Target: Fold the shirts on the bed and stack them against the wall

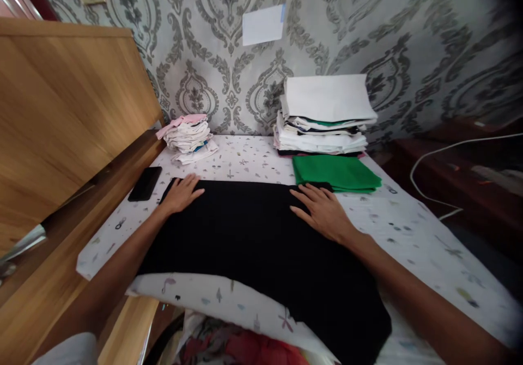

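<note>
A black folded garment [253, 234], perhaps trousers, lies spread across the white patterned sheet [241, 158]. Its right end bends toward me and hangs over the near edge. My left hand [182, 193] rests flat on the garment's far left corner, fingers stretched out. On its far right part lies my right hand [322, 212], palm down with the fingers spread. Just beyond that hand is a folded green cloth [335, 172]. Neither hand grips anything.
Behind the green cloth rises a stack of folded clothes [327, 101], mostly white. A smaller pile [188, 136] sits at the back left, near a black phone [145, 183]. A wooden panel [73, 103] borders the left side. Colourful fabric [241, 348] shows below the near edge.
</note>
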Demonstrator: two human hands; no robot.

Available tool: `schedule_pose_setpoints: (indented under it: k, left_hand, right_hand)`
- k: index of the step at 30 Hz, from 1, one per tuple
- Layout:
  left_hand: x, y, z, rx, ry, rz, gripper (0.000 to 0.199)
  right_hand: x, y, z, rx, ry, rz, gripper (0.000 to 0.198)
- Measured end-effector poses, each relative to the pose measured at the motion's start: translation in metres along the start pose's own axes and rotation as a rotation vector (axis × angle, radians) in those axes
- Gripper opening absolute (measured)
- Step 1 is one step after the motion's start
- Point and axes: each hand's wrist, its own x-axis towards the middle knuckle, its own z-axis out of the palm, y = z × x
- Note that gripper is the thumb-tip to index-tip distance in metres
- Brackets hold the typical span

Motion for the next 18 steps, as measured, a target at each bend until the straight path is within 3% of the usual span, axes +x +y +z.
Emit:
schedule_pose_setpoints:
  k: [5,10,12,14,16,18]
  left_hand:
    - [-0.028,-0.045,-0.008,0.075,0.045,-0.122,0.06]
    - [-0.065,-0.042,-0.032,0.197,0.157,-0.108,0.06]
    - [-0.081,-0.029,-0.041,0.125,0.098,0.001,0.056]
    - [-0.098,-0.015,-0.043,-0.026,-0.059,0.146,0.05]
    - [-0.116,-0.006,-0.036,-0.134,-0.211,0.251,0.046]
    - [-0.135,-0.004,-0.022,-0.121,-0.239,0.257,0.049]
  right_hand:
    - [-0.009,0.002,-0.018,0.148,-0.102,0.069,0.053]
    - [-0.066,-0.01,-0.062,0.321,-0.095,0.144,0.053]
    - [-0.1,-0.018,-0.082,0.362,-0.137,0.149,0.047]
    - [-0.132,-0.026,-0.101,0.377,-0.197,0.137,0.043]
    - [-0.159,-0.035,-0.118,0.371,-0.236,0.107,0.043]
    - [-0.176,-0.045,-0.131,0.359,-0.255,0.071,0.047]
